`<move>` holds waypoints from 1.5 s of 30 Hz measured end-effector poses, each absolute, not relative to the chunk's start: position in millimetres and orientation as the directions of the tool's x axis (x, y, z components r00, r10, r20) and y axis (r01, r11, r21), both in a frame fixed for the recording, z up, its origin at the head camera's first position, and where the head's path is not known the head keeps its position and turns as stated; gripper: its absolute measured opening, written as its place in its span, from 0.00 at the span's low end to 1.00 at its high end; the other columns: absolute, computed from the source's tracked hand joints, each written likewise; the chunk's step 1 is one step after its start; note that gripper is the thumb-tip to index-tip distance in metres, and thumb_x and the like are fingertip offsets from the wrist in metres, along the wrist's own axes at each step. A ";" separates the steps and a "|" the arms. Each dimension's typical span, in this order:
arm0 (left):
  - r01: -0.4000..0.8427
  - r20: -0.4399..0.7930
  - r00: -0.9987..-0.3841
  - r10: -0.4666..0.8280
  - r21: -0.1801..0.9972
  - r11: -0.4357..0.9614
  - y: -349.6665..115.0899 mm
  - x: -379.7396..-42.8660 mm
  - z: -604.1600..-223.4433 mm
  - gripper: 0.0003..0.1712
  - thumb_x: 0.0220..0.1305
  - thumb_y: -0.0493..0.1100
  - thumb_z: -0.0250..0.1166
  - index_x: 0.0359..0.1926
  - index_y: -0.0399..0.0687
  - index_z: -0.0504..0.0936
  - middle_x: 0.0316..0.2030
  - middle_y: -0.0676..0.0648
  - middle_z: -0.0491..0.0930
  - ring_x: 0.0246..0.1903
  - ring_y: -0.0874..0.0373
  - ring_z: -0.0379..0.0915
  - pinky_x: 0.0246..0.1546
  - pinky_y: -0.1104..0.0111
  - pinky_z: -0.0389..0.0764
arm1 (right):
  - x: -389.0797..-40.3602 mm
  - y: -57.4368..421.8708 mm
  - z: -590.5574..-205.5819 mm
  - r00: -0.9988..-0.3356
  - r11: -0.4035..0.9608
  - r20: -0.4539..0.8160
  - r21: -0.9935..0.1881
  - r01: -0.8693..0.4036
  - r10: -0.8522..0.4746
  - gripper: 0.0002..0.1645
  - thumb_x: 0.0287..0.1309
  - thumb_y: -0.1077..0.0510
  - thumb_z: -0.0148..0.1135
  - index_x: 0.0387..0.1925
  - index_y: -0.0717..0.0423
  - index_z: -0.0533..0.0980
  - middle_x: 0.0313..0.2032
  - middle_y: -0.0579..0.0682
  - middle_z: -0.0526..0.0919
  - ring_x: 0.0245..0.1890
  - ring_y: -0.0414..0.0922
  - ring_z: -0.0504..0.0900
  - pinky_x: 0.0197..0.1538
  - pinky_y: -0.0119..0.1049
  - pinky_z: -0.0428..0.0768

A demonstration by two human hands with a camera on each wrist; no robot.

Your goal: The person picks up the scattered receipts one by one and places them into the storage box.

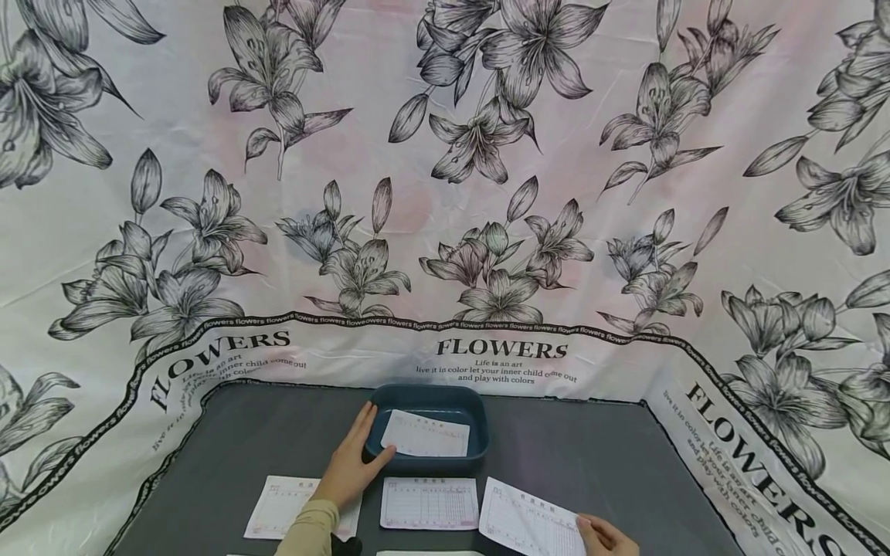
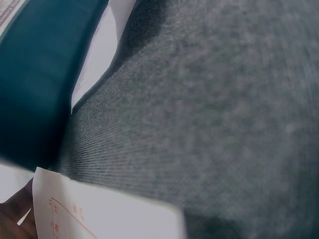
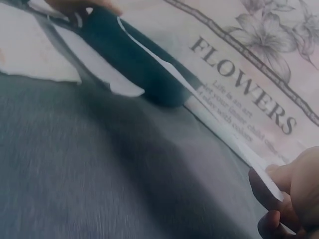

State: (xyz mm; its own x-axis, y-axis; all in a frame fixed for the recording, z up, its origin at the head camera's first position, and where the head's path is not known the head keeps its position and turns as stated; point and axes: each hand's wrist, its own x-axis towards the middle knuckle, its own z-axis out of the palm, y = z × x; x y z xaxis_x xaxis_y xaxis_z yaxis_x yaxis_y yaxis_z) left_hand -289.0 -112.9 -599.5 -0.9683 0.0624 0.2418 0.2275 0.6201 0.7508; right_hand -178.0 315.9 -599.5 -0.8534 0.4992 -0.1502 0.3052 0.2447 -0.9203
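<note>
My left hand [image 1: 351, 463] rests at the left side of a dark blue basin [image 1: 480, 463], its fingers straight along the side and the thumb over the near rim. Inside the basin lies a printed paper form [image 1: 426, 436], slightly tilted. With thumb and fingers my right hand [image 1: 606, 536] pinches the right edge of another printed form [image 1: 531, 519]. That sheet appears edge-on and raised above the table in the right wrist view, where the right hand [image 3: 294, 194] holds its near end.
A third form [image 1: 429, 506] lies on the grey tabletop [image 1: 577, 440] in front of the basin. To its left is one more sheet [image 1: 267, 513], partly covered by the left forearm. Paper edges show at the bottom of the head view. A flower-printed cloth [image 1: 389, 355] hangs behind the table.
</note>
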 end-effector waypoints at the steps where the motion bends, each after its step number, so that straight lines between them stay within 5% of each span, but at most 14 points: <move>1: 0.229 0.245 -0.968 0.062 0.748 0.622 -113.2 -289.1 -600.1 0.52 0.61 0.65 0.66 0.78 0.60 0.51 0.78 0.55 0.45 0.73 0.42 0.54 0.64 0.36 0.62 | -180.7 312.1 -597.0 -0.852 0.262 -0.135 -0.917 0.301 0.506 0.42 0.51 0.36 0.71 0.46 0.73 0.81 0.26 0.51 0.87 0.22 0.42 0.83 0.24 0.35 0.81; 20: 0.231 0.263 -0.964 0.043 0.739 0.633 -112.0 -288.0 -601.4 0.52 0.60 0.66 0.66 0.78 0.60 0.52 0.78 0.55 0.47 0.73 0.42 0.55 0.64 0.37 0.62 | -221.0 257.7 -574.4 -0.886 0.360 0.025 -0.919 0.162 0.463 0.24 0.66 0.50 0.62 0.48 0.69 0.82 0.35 0.57 0.88 0.26 0.40 0.80 0.26 0.29 0.77; 45: 0.252 0.291 -0.956 0.045 0.731 0.634 -112.9 -291.8 -610.0 0.52 0.60 0.68 0.65 0.78 0.63 0.52 0.78 0.56 0.46 0.72 0.40 0.57 0.62 0.34 0.63 | -261.7 201.0 -561.4 -0.809 0.497 0.279 -0.867 0.018 0.517 0.09 0.62 0.57 0.66 0.37 0.60 0.87 0.28 0.53 0.88 0.23 0.40 0.79 0.24 0.29 0.73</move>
State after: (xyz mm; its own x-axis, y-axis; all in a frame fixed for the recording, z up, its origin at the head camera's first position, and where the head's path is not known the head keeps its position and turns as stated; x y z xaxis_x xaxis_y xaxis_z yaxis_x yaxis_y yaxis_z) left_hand -291.8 -112.9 -610.0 -0.9557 0.0446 0.2908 0.2521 0.6336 0.7314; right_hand -261.7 201.0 -561.4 -0.8091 0.5169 0.2794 0.0181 0.4973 -0.8674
